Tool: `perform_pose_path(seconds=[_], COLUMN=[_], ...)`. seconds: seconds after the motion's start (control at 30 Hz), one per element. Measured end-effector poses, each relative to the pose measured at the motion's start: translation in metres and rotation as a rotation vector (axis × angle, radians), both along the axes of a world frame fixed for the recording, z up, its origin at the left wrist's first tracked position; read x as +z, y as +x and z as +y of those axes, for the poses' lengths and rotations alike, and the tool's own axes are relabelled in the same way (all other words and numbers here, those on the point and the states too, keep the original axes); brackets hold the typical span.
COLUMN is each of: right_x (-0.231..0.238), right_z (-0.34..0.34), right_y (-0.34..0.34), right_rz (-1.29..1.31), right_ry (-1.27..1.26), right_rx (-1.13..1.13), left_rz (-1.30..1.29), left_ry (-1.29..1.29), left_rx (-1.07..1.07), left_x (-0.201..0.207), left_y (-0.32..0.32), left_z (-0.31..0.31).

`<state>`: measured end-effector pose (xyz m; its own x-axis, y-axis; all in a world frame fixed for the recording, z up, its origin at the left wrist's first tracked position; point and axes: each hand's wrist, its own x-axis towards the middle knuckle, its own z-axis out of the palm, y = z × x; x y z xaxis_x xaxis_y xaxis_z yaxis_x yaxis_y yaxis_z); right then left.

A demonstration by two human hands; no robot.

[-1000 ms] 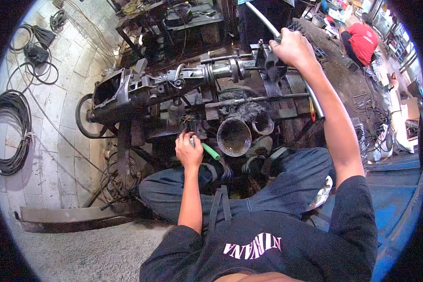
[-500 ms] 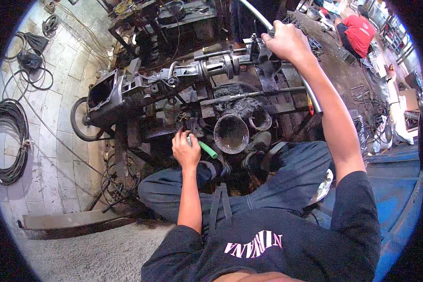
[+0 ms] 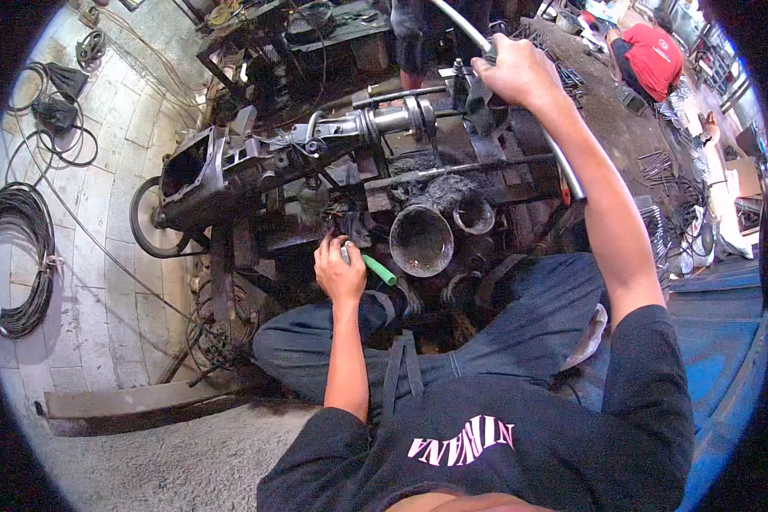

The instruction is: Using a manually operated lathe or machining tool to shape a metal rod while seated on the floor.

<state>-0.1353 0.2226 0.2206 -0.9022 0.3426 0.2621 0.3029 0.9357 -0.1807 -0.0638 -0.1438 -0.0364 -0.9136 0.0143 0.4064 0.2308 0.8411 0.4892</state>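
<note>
My left hand is closed round a handle with a green grip, whose end sticks out to the right of my fingers. What the handle joins is hidden under the hand. Farther off at the upper right, my right hand is wrapped round a long silver metal tube. The tube slants from the top edge and runs down behind my forearm. Between and beyond my hands lies a dark machine with a bright steel cylindrical shaft. My right hand is beside the shaft's right end.
Two round metal bowls, a larger one and a smaller one, stand near my feet. Coiled black cable lies on the left floor. A person in a red shirt crouches far right. Another person's leg shows behind the machine.
The steel shaft has turned: its slot faced me before and a smooth side shows now. The leg behind the machine has shifted left. Both my hands keep their grips, nearly in place.
</note>
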Motion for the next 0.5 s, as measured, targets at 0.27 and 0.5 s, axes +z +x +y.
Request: perform_pose_path(seconds=[0.27,0.5], right_x=[-0.004,-0.001], right_z=[0.005,0.003], right_y=[-0.002,0.001], right_rz=[0.045,0.048], right_ry=[0.039,-0.008], right_rx=[0.034,0.022], left_rz=[0.049,0.046], left_ry=[-0.010,-0.018], left_rx=[-0.004,0.005], left_x=[-0.001,-0.007], left_y=[0.000,0.000], left_z=[-0.001,-0.003])
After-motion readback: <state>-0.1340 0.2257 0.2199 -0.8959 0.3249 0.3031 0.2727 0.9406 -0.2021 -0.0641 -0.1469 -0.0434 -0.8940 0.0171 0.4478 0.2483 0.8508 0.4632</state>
